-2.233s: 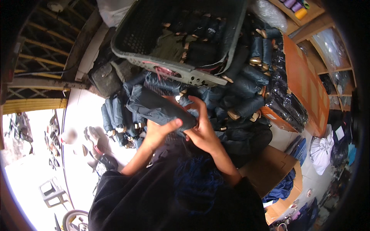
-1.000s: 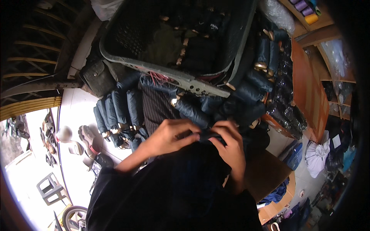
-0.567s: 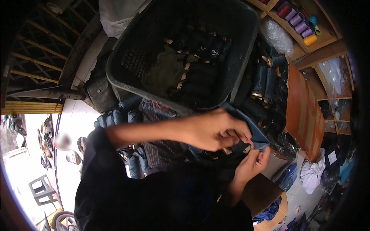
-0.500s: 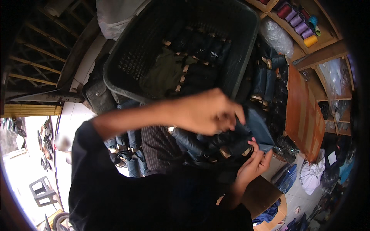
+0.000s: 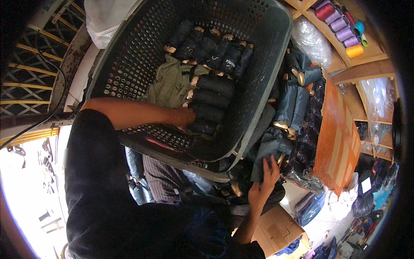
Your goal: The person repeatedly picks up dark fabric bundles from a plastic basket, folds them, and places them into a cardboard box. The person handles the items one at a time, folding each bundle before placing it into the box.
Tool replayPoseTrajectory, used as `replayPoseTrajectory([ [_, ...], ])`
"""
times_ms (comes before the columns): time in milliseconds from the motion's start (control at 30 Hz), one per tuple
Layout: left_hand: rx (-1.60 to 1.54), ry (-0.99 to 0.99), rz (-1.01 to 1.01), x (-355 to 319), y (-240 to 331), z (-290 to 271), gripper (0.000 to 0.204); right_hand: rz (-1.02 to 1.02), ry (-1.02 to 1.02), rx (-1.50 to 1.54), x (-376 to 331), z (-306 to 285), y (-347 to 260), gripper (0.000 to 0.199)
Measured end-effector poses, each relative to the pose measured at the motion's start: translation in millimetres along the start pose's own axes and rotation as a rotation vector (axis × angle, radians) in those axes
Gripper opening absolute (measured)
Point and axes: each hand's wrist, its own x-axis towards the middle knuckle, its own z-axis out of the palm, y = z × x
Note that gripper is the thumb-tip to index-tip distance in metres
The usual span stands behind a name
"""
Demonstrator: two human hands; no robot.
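Note:
My left hand (image 5: 184, 118) is down inside a large black perforated basket (image 5: 271, 82). Its fingers are bent and partly hidden, closed at the tan end of the lowest dark cloth-covered roll (image 5: 203, 127) in a stack of several. My right hand (image 5: 264, 182) is outside the basket on the right, with thumb and fingers on a dark grey cloth pouch (image 5: 264, 155) that hangs beside the rim. A crumpled olive cloth (image 5: 169, 83) lies in the basket left of the rolls. Another row of dark rolls (image 5: 215, 52) lies along the far part.
Right of the basket, more cloth-covered rolls (image 5: 286, 101) lie piled near an orange-brown carton flap (image 5: 338, 134). Thread spools (image 5: 338, 23) stand on a wooden shelf at the upper right. A cardboard box (image 5: 274, 231) is near my right forearm. A metal lattice gate (image 5: 34, 77) is at left.
My left hand has moved from beside the pouch, left into the basket. My right hand has shifted slightly left, still at the pouch. The basket appears nearer and larger.

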Motion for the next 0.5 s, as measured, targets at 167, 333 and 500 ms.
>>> replayPoseTrajectory([
  [167,-0.232,0.305,0.042,-31,-1,-9,0.063,-0.074,-0.107,-0.034,-3,-15,-13,0.071],
  [333,-0.602,0.126,-0.114,-38,3,-60,0.067,-0.083,0.032,0.072,-17,-31,-14,0.057],
  [500,-0.889,0.348,-0.320,-155,41,-169,0.054,-0.004,0.178,0.322,-34,-36,-24,0.041],
])
